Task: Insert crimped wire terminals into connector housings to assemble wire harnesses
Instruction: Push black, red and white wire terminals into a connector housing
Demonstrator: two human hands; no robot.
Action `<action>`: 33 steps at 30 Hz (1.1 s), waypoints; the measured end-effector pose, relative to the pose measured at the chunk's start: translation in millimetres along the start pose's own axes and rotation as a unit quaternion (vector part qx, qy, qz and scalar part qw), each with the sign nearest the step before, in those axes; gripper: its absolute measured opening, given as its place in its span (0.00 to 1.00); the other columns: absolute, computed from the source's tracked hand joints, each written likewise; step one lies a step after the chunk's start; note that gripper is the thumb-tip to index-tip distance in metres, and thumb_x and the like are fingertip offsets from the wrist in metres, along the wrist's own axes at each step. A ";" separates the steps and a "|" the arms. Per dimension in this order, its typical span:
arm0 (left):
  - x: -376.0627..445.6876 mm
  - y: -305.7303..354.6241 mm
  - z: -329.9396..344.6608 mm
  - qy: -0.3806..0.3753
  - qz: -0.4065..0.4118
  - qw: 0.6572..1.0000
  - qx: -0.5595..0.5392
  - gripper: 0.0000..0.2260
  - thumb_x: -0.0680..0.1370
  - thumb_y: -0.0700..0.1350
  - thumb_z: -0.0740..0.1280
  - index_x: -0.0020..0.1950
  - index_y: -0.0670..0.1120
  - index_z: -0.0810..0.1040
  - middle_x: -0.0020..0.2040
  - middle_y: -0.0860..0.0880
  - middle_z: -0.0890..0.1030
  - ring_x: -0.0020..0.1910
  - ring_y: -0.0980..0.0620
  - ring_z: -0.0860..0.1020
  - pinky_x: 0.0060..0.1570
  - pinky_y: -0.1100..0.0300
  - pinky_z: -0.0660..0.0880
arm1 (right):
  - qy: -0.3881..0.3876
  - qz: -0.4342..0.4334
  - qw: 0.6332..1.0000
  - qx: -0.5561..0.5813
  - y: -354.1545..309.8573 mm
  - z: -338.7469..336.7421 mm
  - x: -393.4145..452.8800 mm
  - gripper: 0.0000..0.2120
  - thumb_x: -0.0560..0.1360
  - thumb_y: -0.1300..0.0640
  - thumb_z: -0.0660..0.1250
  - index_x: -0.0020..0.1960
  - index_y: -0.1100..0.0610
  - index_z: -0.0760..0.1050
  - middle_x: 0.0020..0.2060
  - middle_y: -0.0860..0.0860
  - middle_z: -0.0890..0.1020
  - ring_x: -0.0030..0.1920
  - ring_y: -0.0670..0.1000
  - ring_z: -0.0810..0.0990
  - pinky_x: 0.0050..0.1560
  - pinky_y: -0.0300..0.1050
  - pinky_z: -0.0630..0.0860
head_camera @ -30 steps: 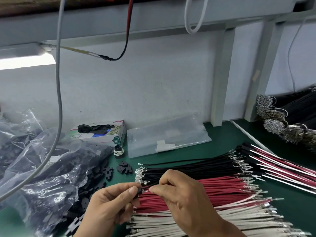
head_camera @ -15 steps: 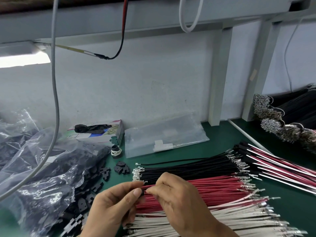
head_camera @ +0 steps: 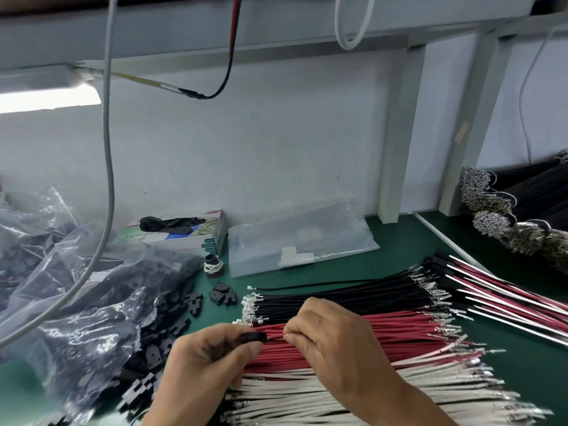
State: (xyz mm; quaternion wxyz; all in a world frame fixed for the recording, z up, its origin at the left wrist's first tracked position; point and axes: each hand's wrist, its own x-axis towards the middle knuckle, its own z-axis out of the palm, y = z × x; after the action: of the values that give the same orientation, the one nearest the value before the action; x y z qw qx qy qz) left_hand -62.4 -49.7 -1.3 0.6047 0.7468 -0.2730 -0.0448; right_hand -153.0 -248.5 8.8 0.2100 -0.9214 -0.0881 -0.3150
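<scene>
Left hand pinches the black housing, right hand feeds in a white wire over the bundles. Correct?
Not quite. The head view shows the right hand pinching a red wire, not a white one, at the mouth of the black housing. The rest holds: the left hand pinches the housing, over the bundles on the green table.

Bare green mat (head_camera: 408,241) behind wires (head_camera: 353,298)

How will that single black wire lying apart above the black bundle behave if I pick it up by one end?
The single black wire is thin and already curves on the mat, so it probably droops. It looks light, and its crimped terminal could snag neighbouring terminals.
</scene>
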 end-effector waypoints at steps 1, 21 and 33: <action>-0.1 -0.2 0.3 -0.006 -0.007 1.000 -0.013 0.05 0.67 0.42 0.79 0.41 0.50 0.89 0.28 0.39 0.82 0.23 0.51 0.75 0.25 0.65 0.72 | 0.001 0.000 1.000 -0.002 -0.8 0.8 0.1 0.04 0.79 0.52 0.69 0.46 0.51 0.79 0.41 0.42 0.77 0.41 0.44 0.77 0.41 0.41 0.77; 2.4 -10.1 -6.4 0.003 0.025 0.999 -0.022 0.10 0.70 0.42 0.77 0.50 0.53 0.89 0.33 0.40 0.83 0.24 0.51 0.74 0.25 0.63 0.72 | -0.224 -0.018 0.974 0.018 -13.6 -2.6 -3.1 0.13 0.73 0.40 0.67 0.51 0.45 0.82 0.45 0.41 0.77 0.47 0.40 0.70 0.47 0.41 0.64; 7.9 -15.9 -10.7 0.023 -0.002 0.999 -0.048 0.08 0.69 0.44 0.77 0.47 0.50 0.89 0.32 0.41 0.83 0.25 0.52 0.75 0.24 0.65 0.70 | -0.211 0.081 0.968 0.108 -8.8 -11.8 4.2 0.03 0.79 0.51 0.65 0.49 0.47 0.77 0.45 0.39 0.78 0.47 0.39 0.75 0.51 0.37 0.72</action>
State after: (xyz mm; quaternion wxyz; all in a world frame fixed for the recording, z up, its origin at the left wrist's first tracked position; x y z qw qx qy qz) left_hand -45.8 -42.0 -11.2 0.6456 0.7185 -0.2551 -0.0421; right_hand -158.7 -245.7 22.8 0.3099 -0.9428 -0.0895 -0.0837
